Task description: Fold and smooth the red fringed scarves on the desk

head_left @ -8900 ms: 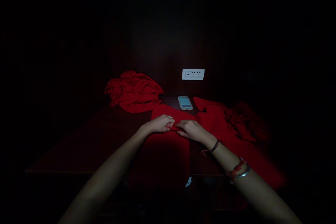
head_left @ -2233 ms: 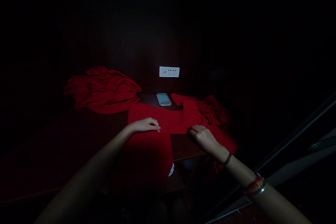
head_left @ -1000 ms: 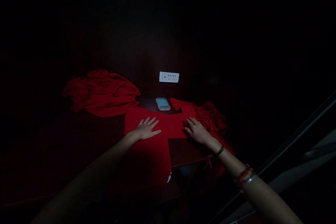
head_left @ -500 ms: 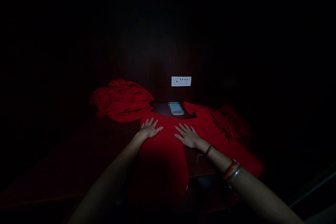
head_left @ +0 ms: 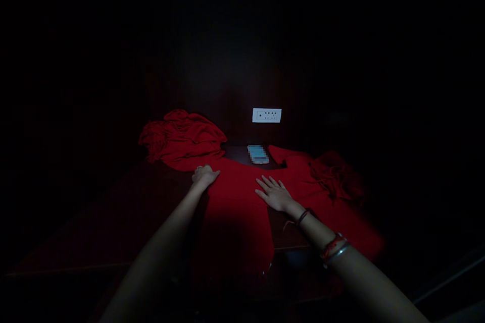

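Observation:
A red scarf (head_left: 237,181) with fringed ends lies across the dark table, and its front part hangs over the near edge. At the scarf's left side my left hand (head_left: 204,175) has its fingers curled in on the cloth, with the thumb pointing right. My right hand (head_left: 276,196) rests palm down on the scarf farther right, fingers spread and nothing held. Bunched red fabric (head_left: 185,139) with a fringe lies behind and left of my left hand. To the right of my right hand is another crumpled fringed bundle (head_left: 335,176).
A lit phone (head_left: 258,154) with a blurred-out screen lies behind the scarf near the wall. Above it, a white socket plate (head_left: 267,115) is fixed to the dark wall. The table's front edge (head_left: 291,248) shows faintly; the surroundings are very dark.
My left hand has gone from flat and spread to curled at the scarf's left edge, shifting slightly left. My right hand stays flat in about the same place. The view has shifted slightly.

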The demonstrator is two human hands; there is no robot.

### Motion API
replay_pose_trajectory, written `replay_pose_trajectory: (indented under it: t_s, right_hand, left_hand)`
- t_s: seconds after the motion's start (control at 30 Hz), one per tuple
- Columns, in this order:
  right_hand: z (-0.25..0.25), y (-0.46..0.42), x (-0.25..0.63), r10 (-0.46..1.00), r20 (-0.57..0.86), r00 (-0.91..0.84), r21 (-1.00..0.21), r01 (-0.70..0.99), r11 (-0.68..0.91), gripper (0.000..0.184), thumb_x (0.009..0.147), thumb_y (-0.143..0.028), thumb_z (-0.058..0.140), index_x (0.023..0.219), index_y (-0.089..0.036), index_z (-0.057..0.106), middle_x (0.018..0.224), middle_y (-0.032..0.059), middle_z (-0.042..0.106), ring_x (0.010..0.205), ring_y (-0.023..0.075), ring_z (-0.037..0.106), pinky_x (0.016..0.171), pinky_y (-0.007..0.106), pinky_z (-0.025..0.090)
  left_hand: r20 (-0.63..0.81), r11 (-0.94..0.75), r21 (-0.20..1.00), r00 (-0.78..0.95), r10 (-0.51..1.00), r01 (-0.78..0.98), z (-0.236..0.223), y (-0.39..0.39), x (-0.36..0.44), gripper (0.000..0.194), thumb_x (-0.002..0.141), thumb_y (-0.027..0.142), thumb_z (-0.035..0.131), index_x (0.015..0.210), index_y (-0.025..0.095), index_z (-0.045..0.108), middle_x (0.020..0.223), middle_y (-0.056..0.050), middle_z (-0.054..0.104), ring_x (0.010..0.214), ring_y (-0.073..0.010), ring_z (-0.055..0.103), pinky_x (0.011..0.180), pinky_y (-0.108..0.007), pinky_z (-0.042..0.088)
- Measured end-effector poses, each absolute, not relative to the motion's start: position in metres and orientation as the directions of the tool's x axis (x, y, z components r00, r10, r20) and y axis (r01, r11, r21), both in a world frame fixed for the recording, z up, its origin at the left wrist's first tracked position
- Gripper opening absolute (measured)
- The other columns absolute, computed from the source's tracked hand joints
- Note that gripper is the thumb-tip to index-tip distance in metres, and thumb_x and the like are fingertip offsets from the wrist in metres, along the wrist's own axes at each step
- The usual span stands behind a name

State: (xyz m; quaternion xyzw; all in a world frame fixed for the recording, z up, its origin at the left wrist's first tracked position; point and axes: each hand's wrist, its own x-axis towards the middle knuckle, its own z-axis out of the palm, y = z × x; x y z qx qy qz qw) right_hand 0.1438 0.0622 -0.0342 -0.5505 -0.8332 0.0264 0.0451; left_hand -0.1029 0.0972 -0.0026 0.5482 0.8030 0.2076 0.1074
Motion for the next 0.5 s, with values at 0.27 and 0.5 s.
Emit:
replay_pose_trajectory:
  t_s: [0.27, 0.5]
  right_hand:
    - [-0.034, 0.06, 0.144, 0.909, 0.136, -0.393, -0.098, 0.908, 0.407, 0.057, 0.078, -0.055, 0.014, 0.126, -0.025, 0.026, 0.132, 0.0037, 0.024, 0.12, 0.023, 0.018, 0.094, 0.044, 0.015]
    - [-0.03, 0.054, 0.143, 0.916, 0.135, -0.379, -0.105, 0.913, 0.393, 0.053, 0.08, -0.049, 0.018, 0.125, -0.023, 0.028, 0.131, 0.0049, 0.026, 0.12, 0.021, 0.019, 0.094, 0.041, 0.015]
  left_hand:
    - [0.1, 0.164, 0.757, -0.361, 0.927, 0.632, -0.008, 0.101, -0.112, 0.018, 0.055, 0.027, 0.063, 0.059, 0.014, 0.051, 0.053, -0.001, 0.055, 0.052, -0.0139, 0.054, 0.042, -0.019, 0.035]
    - [0.12, 0.12, 0.728, -0.298, 0.947, 0.674, -0.007, 0.102, -0.099, 0.013, 0.056, 0.023, 0.06, 0.061, 0.016, 0.05, 0.06, 0.001, 0.056, 0.064, -0.0149, 0.055, 0.05, -0.02, 0.037]
